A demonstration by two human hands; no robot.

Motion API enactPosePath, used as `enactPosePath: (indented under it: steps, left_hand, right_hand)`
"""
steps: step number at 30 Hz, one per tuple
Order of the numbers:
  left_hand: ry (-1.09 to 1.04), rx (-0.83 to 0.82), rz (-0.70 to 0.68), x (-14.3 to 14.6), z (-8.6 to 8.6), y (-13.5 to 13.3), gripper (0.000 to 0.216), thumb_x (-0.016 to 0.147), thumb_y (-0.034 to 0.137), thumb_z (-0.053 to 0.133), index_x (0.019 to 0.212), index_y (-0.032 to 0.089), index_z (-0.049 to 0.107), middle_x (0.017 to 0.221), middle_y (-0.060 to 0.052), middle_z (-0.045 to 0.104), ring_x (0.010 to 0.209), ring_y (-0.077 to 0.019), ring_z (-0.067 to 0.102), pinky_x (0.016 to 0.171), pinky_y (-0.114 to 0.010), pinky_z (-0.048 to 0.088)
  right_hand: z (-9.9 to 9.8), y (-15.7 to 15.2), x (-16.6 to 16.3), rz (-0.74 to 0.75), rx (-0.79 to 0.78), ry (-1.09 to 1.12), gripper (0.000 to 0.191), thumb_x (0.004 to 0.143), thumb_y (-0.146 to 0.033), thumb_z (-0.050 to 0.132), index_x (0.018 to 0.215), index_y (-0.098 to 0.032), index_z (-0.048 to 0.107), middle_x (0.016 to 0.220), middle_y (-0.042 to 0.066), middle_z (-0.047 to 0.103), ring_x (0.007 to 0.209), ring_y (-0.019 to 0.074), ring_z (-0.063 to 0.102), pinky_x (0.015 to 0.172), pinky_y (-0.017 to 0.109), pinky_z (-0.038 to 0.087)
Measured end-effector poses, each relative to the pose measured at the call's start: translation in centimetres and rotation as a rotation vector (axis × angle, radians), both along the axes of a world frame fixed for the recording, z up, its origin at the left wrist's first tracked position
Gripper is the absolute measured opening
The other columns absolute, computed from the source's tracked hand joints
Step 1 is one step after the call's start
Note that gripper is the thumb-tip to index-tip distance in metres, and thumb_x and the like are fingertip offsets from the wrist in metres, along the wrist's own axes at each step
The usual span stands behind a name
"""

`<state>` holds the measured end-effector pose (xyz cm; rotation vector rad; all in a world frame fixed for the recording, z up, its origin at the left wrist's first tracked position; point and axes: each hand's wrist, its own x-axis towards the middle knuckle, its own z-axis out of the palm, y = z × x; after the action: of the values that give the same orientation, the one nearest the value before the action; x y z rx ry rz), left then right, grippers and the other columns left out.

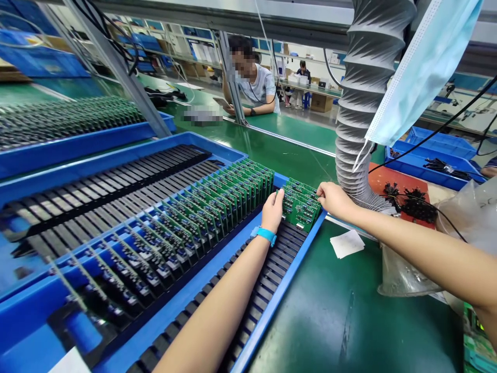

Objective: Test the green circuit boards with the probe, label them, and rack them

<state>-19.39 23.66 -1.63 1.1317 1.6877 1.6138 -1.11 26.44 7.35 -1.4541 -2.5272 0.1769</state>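
My left hand point(273, 210), with a blue band on its wrist, pinches the left edge of a green circuit board point(301, 211). On the opposite side, my right hand point(333, 199) has its fingers closed on the board's upper right edge. The board stands upright in a black slotted rack point(285, 242) inside a blue tray point(302, 267). A few more boards stand just behind it. Left of my forearm, a long row of upright circuit boards point(202, 217) fills another rack in the same tray.
A second blue tray point(186, 139) holds black slotted racks; another beyond is full of boards. White paper pieces point(347, 243) lie on the green table point(310, 321). A grey duct point(361, 103) and a face mask point(423, 77) hang at right. A person point(258, 85) sits across the table.
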Motion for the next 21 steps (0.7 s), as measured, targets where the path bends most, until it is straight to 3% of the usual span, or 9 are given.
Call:
enactPosePath:
  steps: [7, 9, 12, 15, 17, 19, 21]
  left_hand:
    - [0.08, -0.017, -0.018, -0.6, -0.7, 0.4, 0.029, 0.091, 0.036, 0.055, 0.111, 0.015, 0.059, 0.114, -0.007, 0.06, 0.098, -0.023, 0.061, 0.084, -0.042, 0.051]
    - [0.11, -0.02, -0.011, -0.6, -0.8, 0.5, 0.029, 0.091, 0.035, 0.055, 0.113, 0.016, 0.058, 0.116, -0.008, 0.059, 0.1, -0.0229, 0.06, 0.085, -0.043, 0.051]
    - [0.144, -0.005, 0.005, -0.5, -0.8, 0.8, 0.03, 0.091, 0.033, 0.055, 0.117, 0.018, 0.056, 0.121, -0.009, 0.057, 0.104, -0.023, 0.059, 0.088, -0.045, 0.049]
    - [0.177, 0.001, 0.018, -0.7, -0.5, 1.0, 0.031, 0.092, 0.033, 0.054, 0.119, 0.018, 0.055, 0.124, -0.01, 0.056, 0.105, -0.0229, 0.058, 0.089, -0.045, 0.049]
    - [0.206, -0.025, 0.022, -1.1, 0.0, 0.9, 0.03, 0.091, 0.033, 0.055, 0.117, 0.017, 0.056, 0.121, -0.009, 0.057, 0.103, -0.0229, 0.059, 0.087, -0.044, 0.05]
    - [0.244, -0.067, 0.019, -1.2, 0.8, 0.8, 0.03, 0.09, 0.035, 0.056, 0.112, 0.015, 0.058, 0.115, -0.006, 0.06, 0.099, -0.0247, 0.061, 0.084, -0.043, 0.052]
    - [0.294, -0.096, 0.015, 0.1, 2.0, 1.1, 0.032, 0.089, 0.036, 0.057, 0.112, 0.013, 0.059, 0.113, -0.005, 0.06, 0.097, -0.0266, 0.061, 0.081, -0.042, 0.053]
  right_hand:
    - [0.3, 0.6, -0.2, 0.029, -0.046, -0.019, 0.019, 0.081, -0.009, 0.056, 0.094, -0.014, 0.068, 0.102, 0.01, 0.068, 0.096, 0.0192, 0.061, 0.083, 0.026, 0.044]
    - [1.3, 0.6, -0.1, 0.039, -0.076, -0.032, 0.017, 0.082, -0.011, 0.056, 0.089, -0.016, 0.071, 0.098, 0.008, 0.071, 0.093, 0.0193, 0.063, 0.081, 0.025, 0.045]
    - [4.3, -1.0, 0.8, 0.015, -0.081, -0.025, 0.021, 0.087, -0.015, 0.051, 0.091, -0.017, 0.071, 0.097, 0.007, 0.073, 0.093, 0.019, 0.065, 0.08, 0.025, 0.046]
    - [8.0, -5.6, 4.0, -0.041, 0.006, 0.038, 0.027, 0.092, -0.019, 0.042, 0.104, -0.019, 0.067, 0.106, 0.006, 0.071, 0.098, 0.0183, 0.064, 0.084, 0.027, 0.046]
    - [9.5, -10.1, 7.6, -0.052, 0.112, 0.133, 0.026, 0.093, -0.021, 0.042, 0.101, -0.022, 0.067, 0.105, 0.004, 0.071, 0.096, 0.0176, 0.064, 0.084, 0.028, 0.048]
    - [9.4, -15.1, 11.9, -0.077, 0.185, 0.203, 0.025, 0.092, -0.024, 0.044, 0.099, -0.023, 0.068, 0.099, 0.005, 0.072, 0.091, 0.0179, 0.067, 0.081, 0.028, 0.05]
    - [7.7, -20.3, 16.2, -0.11, 0.242, 0.266, 0.023, 0.091, -0.026, 0.046, 0.098, -0.021, 0.068, 0.094, 0.007, 0.073, 0.085, 0.0185, 0.068, 0.076, 0.028, 0.053]
